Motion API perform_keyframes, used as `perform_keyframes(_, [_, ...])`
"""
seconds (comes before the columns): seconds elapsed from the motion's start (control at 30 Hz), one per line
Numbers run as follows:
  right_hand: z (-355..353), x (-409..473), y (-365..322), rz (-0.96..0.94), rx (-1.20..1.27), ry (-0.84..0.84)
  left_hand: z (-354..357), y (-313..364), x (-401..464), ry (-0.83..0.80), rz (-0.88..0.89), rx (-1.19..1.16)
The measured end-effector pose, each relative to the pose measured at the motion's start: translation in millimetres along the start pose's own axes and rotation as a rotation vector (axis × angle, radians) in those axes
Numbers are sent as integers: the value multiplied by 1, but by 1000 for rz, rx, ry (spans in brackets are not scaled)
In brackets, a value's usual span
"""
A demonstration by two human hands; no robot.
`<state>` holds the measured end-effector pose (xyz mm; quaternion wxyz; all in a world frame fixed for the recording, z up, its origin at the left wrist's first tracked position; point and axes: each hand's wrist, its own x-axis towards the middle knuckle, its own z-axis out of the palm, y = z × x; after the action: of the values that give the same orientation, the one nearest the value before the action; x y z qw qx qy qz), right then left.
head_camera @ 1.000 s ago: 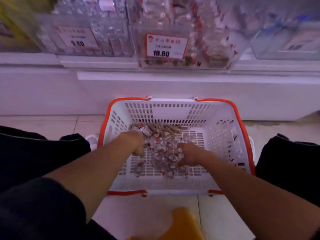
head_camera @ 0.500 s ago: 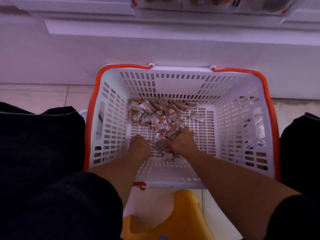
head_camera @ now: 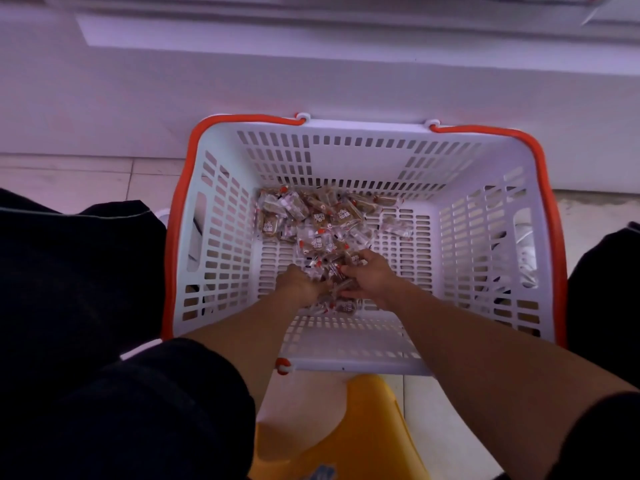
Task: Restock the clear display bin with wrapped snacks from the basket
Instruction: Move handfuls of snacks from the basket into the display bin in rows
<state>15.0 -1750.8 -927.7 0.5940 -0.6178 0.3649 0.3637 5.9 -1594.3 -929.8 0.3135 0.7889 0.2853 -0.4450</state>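
Basket (head_camera: 485, 237): white moulded plastic, slotted walls and bottom, smooth with a dull sheen; rim handles (head_camera: 547, 216) of orange plastic, glossier
Wrapped snacks (head_camera: 311, 216): clear crinkled film, shiny, with red and white print, over brown matt pieces
Stool (head_camera: 367, 431): yellow plastic, smooth, faintly glossy
Floor (head_camera: 69, 178): pale tiles, smooth, slightly reflective, thin grout lines
Shelf base (head_camera: 311, 81): white painted or laminated panel, flat and matt
Sleeves (head_camera: 166, 403) and trousers (head_camera: 69, 278): dark cloth, matt, soft-looking
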Motion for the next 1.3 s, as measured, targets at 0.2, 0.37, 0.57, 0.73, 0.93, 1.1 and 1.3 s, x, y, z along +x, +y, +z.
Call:
perform_keyframes(0.2, [1, -8, -11, 27, -28, -58, -4, 5, -3, 43, 28, 178])
perform_keyframes(0.37, [-7, -6, -13, 19, -194, 7, -1, 0, 1, 56, 73, -22])
perform_keyframes(0.57, [-18, 5, -5, -52, -409, 85, -3, 6, 2, -32, 128, -84])
perform_keyframes(0.73, [-29, 0, -12, -87, -601, 41, -18, 3, -5, -82, 77, -52])
perform_keyframes(0.93, [-44, -37, -50, -80, -584, -210, -66, -1, -42, -342, 1, -123])
perform_keyframes(1.1, [-58, -103, -132, -95, -711, -457, -121, 43, -98, -512, 191, -72])
perform_keyframes(1.3, [-60, -235, -226, -512, -860, -451, -206, 119, -213, -498, 545, 1])
